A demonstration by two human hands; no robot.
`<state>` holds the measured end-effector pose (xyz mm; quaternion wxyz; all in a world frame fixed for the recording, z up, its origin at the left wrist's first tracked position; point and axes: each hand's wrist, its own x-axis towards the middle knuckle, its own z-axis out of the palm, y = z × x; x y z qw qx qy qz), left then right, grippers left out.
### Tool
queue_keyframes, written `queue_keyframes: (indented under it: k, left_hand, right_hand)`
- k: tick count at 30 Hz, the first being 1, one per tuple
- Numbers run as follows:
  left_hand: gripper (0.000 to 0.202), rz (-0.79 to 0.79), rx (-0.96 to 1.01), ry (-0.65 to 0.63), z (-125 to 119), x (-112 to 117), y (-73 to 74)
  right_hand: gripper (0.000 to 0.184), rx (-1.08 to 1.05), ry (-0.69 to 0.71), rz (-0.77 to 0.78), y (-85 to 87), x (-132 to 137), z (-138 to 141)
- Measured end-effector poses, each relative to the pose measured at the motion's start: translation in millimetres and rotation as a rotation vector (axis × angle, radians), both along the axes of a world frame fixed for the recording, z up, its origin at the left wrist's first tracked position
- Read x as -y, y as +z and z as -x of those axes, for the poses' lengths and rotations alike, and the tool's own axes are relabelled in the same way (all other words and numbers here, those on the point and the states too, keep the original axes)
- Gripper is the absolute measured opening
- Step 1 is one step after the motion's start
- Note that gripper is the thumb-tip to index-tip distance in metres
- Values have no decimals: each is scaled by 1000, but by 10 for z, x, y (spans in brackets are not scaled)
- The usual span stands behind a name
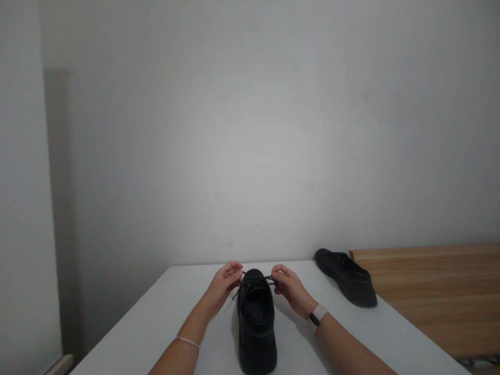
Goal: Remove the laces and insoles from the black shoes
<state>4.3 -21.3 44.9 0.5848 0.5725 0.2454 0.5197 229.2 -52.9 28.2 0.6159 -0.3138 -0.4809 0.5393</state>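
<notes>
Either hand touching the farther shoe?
No, the left hand and right hand hold the laces of the nearer shoe; the farther shoe lies apart.

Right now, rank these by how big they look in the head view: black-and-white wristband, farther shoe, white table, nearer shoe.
1. White table
2. Nearer shoe
3. Farther shoe
4. Black-and-white wristband
Nearness enlarges the second item; real shoe sizes stay unsure.
</notes>
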Motion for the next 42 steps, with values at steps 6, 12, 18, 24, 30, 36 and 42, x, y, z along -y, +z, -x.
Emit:
queue_keyframes:
  k: [6, 12, 18, 24, 30, 36, 42]
  left_hand:
    - [32, 21, 54, -78, 32, 49, 31]
    - [31, 37, 62, -56, 25, 16, 13]
    - [33, 64, 79, -81, 29, 23, 62]
    - [28, 116, 100, -128, 63, 19, 84]
    - [15, 230, 125, -199, 184, -53, 109]
    - [11, 257, 295, -236, 365, -21, 229]
    - [23, 238, 331, -234, 316, 55, 253]
  right_hand:
    - [42, -93, 42, -46, 38, 13, -10]
    - [43, -104, 50, -34, 42, 29, -5]
    - [41, -83, 27, -31, 25, 1, -31]
    - [34, -29, 31, -9, 71, 41, -69]
    - [25, -12, 77, 20, 146, 83, -120]
    - [23, -35, 195, 44, 246, 139, -222]
    - [23, -77, 157, 32, 253, 135, -297]
